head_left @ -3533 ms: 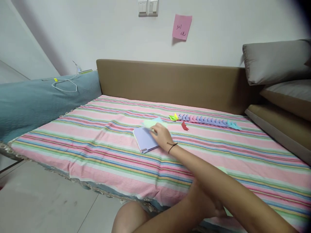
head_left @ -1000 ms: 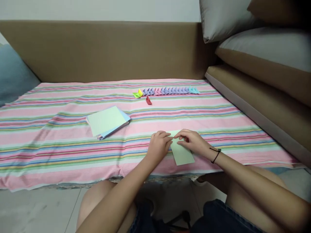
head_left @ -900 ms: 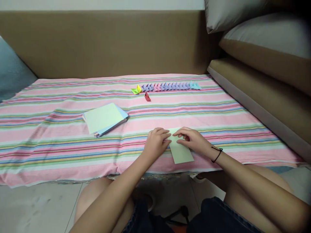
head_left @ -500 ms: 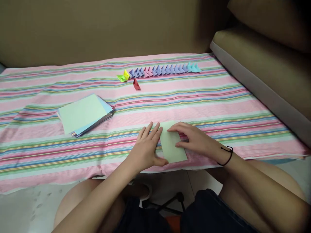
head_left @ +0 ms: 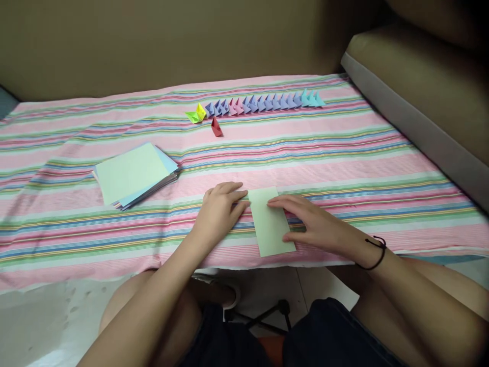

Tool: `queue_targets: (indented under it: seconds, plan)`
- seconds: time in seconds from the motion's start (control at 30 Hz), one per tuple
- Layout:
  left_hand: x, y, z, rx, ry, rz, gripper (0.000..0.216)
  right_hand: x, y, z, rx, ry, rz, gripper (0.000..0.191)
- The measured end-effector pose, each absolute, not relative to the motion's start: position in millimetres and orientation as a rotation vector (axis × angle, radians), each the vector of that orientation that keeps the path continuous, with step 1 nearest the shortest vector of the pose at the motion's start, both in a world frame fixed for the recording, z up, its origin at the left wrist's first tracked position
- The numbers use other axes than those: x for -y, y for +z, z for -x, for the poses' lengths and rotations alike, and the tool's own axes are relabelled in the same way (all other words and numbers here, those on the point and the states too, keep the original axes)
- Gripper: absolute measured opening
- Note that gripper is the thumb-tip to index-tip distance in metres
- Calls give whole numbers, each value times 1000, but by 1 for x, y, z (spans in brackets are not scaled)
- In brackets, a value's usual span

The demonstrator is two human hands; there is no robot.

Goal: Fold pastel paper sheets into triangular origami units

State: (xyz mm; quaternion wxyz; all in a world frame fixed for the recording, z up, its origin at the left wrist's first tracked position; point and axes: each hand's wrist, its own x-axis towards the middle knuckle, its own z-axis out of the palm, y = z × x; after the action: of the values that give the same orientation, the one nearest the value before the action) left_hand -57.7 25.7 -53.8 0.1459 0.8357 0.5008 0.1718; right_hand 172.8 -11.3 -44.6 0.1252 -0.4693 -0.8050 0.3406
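A pale green sheet of paper (head_left: 269,220), folded to a narrow rectangle, lies near the front edge of the striped cloth (head_left: 344,153). My left hand (head_left: 219,211) rests flat beside the sheet's left edge, fingertips touching its top left corner. My right hand (head_left: 321,227) lies flat on the sheet's right side, fingers stretched out and pressing it down. A black band circles my right wrist.
A stack of coloured paper sheets (head_left: 133,174), pale green on top, sits to the left. A row of several small folded paper pieces (head_left: 260,103) lies further back, with a red piece (head_left: 216,127) just in front. Brown cushions (head_left: 416,92) rise at the right.
My right hand left the paper stack and both hands came to the green sheet. Pinching fingers have flattened; both hands now press along the sheet. The view tilted downward.
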Motion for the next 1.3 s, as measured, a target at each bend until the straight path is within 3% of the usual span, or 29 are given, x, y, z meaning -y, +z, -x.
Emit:
queue_targets:
  seconds: [0.17,0.5,0.77,1.3]
  plan:
    - [-14,-55,46,-1489,730,-2350,13,11,-46,-173,2355,974,1347,58]
    - [-2,-45,38,-1677,190,-2462,30,11,-47,-173,2359,956,1340,58]
    - [-11,-45,30,-1926,91,-2403,34,12,-45,-172,2344,974,1371,58]
    - [-6,-45,26,-1857,-19,-2493,33,9,-45,-170,2332,984,1350,60]
